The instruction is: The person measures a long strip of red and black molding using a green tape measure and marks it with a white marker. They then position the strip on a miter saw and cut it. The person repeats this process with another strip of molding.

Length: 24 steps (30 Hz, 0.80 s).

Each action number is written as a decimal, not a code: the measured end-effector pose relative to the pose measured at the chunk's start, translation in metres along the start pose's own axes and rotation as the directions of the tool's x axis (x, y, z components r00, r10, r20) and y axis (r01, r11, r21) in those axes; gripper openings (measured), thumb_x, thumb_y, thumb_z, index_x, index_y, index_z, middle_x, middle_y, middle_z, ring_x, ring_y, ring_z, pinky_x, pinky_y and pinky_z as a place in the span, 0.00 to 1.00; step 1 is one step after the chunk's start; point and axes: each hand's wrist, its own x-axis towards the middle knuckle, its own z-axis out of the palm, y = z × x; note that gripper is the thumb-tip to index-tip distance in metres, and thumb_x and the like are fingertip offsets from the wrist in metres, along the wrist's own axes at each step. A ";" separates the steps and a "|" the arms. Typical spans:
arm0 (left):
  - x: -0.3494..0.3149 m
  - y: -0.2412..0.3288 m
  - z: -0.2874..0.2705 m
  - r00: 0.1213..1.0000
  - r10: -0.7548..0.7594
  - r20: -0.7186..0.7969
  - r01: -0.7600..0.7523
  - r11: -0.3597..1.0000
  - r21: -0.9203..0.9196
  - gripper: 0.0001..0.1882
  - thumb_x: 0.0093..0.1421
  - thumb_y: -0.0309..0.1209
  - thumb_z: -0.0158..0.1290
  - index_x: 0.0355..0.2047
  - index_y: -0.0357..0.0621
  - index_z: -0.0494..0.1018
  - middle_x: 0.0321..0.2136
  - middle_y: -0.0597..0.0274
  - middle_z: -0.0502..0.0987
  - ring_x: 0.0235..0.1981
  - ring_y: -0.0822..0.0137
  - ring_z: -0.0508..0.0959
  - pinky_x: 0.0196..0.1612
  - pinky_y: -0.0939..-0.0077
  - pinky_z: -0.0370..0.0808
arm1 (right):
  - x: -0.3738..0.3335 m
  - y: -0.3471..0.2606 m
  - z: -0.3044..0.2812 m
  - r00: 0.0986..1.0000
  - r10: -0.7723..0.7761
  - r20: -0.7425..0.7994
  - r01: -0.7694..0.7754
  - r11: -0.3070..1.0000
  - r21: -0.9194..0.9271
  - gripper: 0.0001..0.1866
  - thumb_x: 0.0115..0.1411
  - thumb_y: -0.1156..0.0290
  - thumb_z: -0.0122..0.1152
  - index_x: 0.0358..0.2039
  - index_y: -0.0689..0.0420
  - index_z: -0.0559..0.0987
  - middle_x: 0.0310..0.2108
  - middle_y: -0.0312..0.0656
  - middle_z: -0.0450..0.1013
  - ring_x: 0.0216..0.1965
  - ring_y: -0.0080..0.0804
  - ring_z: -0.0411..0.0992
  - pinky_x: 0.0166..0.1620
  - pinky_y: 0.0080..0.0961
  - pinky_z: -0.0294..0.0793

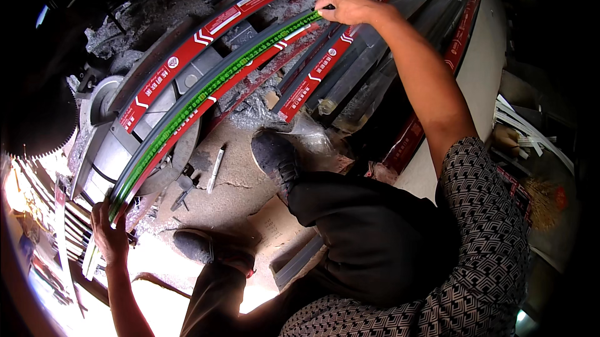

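A bright green tape measure (206,92) is drawn out along a long dark profile (164,123) with red film on its side. At the lower left, my left hand (111,237) closes its fingers round the tape and the profile's near end. My right arm reaches far up, where my right hand (353,7) pinches the tape's far end, with a small black piece showing at the fingertips. Under the profile lies a round metal saw table (187,80). Another red-filmed profile (215,24) runs behind it.
A toothed saw blade (47,118) stands at the left. More profiles (322,71) and crumpled plastic wrap (300,127) lie beyond my shoe (275,155). On the floor are a white marker-like stick (216,169) and a small dark metal part (182,193). White strips (531,127) lie at right.
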 end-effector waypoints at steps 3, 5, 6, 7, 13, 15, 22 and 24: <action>-0.001 -0.004 0.002 1.000 0.017 -0.015 -0.017 1.000 0.005 0.24 0.61 0.32 0.65 0.56 0.40 0.76 0.50 0.49 0.76 0.53 0.46 0.77 0.54 0.52 0.75 | 0.001 0.001 0.000 1.000 0.004 0.004 -0.004 1.000 -0.004 0.17 0.68 0.56 0.61 0.55 0.42 0.83 0.53 0.50 0.78 0.60 0.49 0.73 0.63 0.47 0.71; -0.001 -0.002 0.002 0.999 0.028 -0.029 -0.027 1.000 0.005 0.24 0.61 0.33 0.65 0.56 0.40 0.76 0.50 0.50 0.76 0.52 0.46 0.77 0.53 0.53 0.75 | 0.002 0.002 0.001 1.000 0.006 0.010 -0.006 1.000 -0.005 0.18 0.68 0.56 0.61 0.56 0.42 0.83 0.54 0.50 0.77 0.61 0.49 0.72 0.64 0.47 0.71; -0.001 -0.001 0.002 0.999 0.029 -0.033 -0.029 1.000 0.006 0.24 0.61 0.33 0.65 0.56 0.40 0.76 0.50 0.50 0.76 0.52 0.47 0.77 0.53 0.53 0.75 | 0.002 0.003 0.002 1.000 0.010 0.012 -0.010 1.000 -0.006 0.18 0.68 0.56 0.61 0.56 0.41 0.83 0.54 0.50 0.77 0.61 0.49 0.72 0.64 0.47 0.71; -0.001 -0.001 0.002 0.999 0.030 -0.037 -0.030 1.000 0.007 0.24 0.61 0.33 0.66 0.56 0.41 0.76 0.49 0.51 0.76 0.52 0.47 0.77 0.53 0.53 0.75 | 0.003 0.003 0.003 1.000 0.014 0.014 -0.014 1.000 -0.005 0.18 0.68 0.56 0.61 0.56 0.41 0.83 0.55 0.50 0.77 0.61 0.49 0.72 0.64 0.47 0.70; -0.001 -0.001 0.002 1.000 0.007 -0.008 -0.007 1.000 -0.019 0.25 0.60 0.31 0.64 0.57 0.41 0.74 0.50 0.50 0.75 0.53 0.46 0.76 0.54 0.52 0.75 | 0.004 0.005 0.004 1.000 0.016 0.027 -0.016 1.000 0.000 0.18 0.68 0.55 0.61 0.56 0.40 0.82 0.57 0.50 0.76 0.62 0.50 0.71 0.65 0.47 0.70; -0.001 -0.005 0.003 1.000 -0.005 0.015 0.005 1.000 -0.024 0.26 0.59 0.29 0.63 0.58 0.41 0.73 0.51 0.49 0.74 0.54 0.44 0.75 0.55 0.51 0.74 | 0.004 0.005 0.004 0.999 0.024 0.032 -0.024 1.000 -0.003 0.18 0.68 0.55 0.61 0.57 0.40 0.82 0.58 0.50 0.75 0.63 0.49 0.70 0.66 0.47 0.69; -0.002 -0.005 0.004 1.000 -0.016 0.008 0.016 0.999 -0.029 0.25 0.60 0.29 0.65 0.58 0.40 0.74 0.52 0.48 0.75 0.55 0.44 0.75 0.56 0.51 0.74 | 0.002 -0.003 0.003 0.998 0.064 0.020 -0.064 0.998 0.007 0.18 0.67 0.58 0.64 0.55 0.47 0.83 0.58 0.44 0.75 0.63 0.44 0.69 0.67 0.38 0.67; -0.003 -0.009 0.006 1.000 -0.006 -0.002 0.006 1.000 -0.015 0.26 0.60 0.29 0.65 0.58 0.40 0.74 0.52 0.48 0.75 0.56 0.44 0.75 0.57 0.51 0.73 | 0.002 -0.002 0.003 0.998 0.060 0.018 -0.060 0.998 0.005 0.18 0.67 0.58 0.64 0.55 0.47 0.83 0.58 0.44 0.75 0.63 0.44 0.69 0.67 0.38 0.67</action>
